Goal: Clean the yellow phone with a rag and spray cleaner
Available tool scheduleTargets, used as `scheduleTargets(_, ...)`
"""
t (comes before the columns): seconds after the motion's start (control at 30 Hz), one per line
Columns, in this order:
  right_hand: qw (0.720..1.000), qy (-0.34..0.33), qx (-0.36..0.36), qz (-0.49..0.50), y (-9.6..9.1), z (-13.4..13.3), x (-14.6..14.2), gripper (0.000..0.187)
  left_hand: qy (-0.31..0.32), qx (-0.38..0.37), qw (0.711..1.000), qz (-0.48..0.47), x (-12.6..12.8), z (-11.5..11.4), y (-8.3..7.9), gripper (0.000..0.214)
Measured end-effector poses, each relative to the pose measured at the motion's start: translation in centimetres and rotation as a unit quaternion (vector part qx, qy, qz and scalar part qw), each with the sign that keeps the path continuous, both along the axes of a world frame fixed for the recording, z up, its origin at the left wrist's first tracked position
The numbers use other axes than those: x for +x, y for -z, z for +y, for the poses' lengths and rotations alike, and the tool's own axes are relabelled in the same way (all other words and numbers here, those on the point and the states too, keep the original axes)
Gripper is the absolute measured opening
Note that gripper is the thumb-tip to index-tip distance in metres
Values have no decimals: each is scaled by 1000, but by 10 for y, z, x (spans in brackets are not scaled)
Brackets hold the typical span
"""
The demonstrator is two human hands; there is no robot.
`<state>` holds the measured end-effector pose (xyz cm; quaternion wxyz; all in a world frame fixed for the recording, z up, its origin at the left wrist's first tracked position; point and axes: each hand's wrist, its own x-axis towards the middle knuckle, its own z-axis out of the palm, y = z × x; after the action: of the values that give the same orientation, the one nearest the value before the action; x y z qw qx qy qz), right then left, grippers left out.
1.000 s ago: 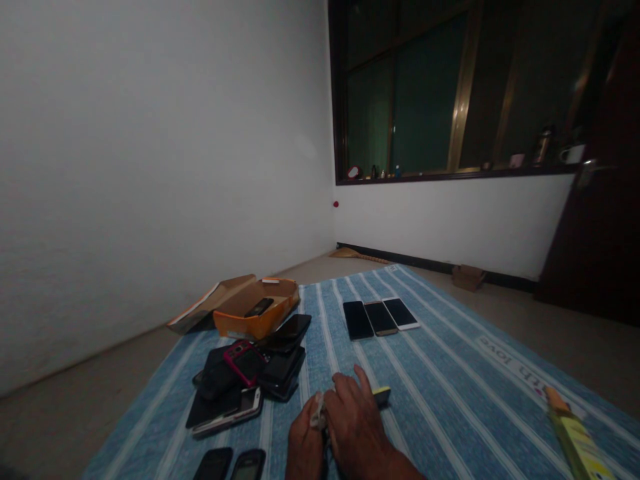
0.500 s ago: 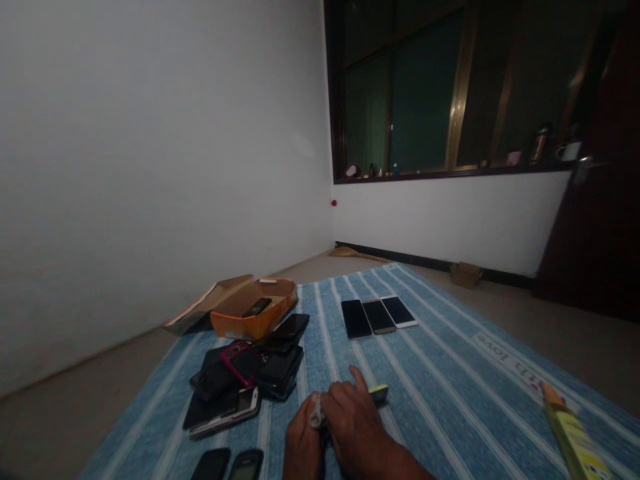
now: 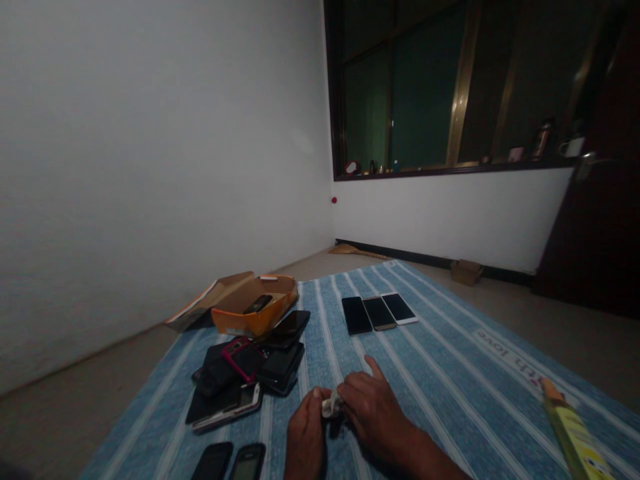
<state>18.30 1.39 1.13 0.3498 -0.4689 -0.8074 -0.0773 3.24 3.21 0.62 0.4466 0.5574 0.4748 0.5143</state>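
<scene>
My left hand (image 3: pixel 306 435) and my right hand (image 3: pixel 373 410) meet low in the middle of the head view, over a blue striped mat (image 3: pixel 450 373). Both pinch a small whitish wad (image 3: pixel 331 405) between their fingers; what it is I cannot make out. My right index finger sticks out forward. A dark object lies hidden under the hands. A pile of several phones (image 3: pixel 250 373) lies just left of my left hand, with a pink-edged one (image 3: pixel 243 355) on top.
Three phones (image 3: pixel 379 312) lie side by side farther up the mat. An open orange box (image 3: pixel 250 310) holding a phone sits at the mat's left edge. Two small phones (image 3: pixel 231 461) lie at the bottom. A yellow spray bottle (image 3: pixel 570 433) lies at the right.
My hands have come up slightly and the right one has shifted right. The yellow-edged thing that showed under my right fingers is now out of sight.
</scene>
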Motion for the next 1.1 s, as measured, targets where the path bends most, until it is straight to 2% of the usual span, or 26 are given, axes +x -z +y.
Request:
scheduleTargets(0.2, 998, 11, -59, -6, -3, -6, 29, 15, -12, 27, 997, 69, -2, 2, 1, 51)
scheduleTargets(0.47, 995, 0, -98, 15, 2, -9, 58, 10, -13, 31, 996, 79, 0, -2, -5, 49)
scheduleTargets(0.67, 985, -9, -161, 62, -2, -12, 67, 16, -19, 30, 996, 83, -1, 0, 1, 46)
scheduleTargets(1.1, 955, -46, -195, 218, 11, -8, 78, 22, -23, 22, 997, 69, 2, -1, -5, 46)
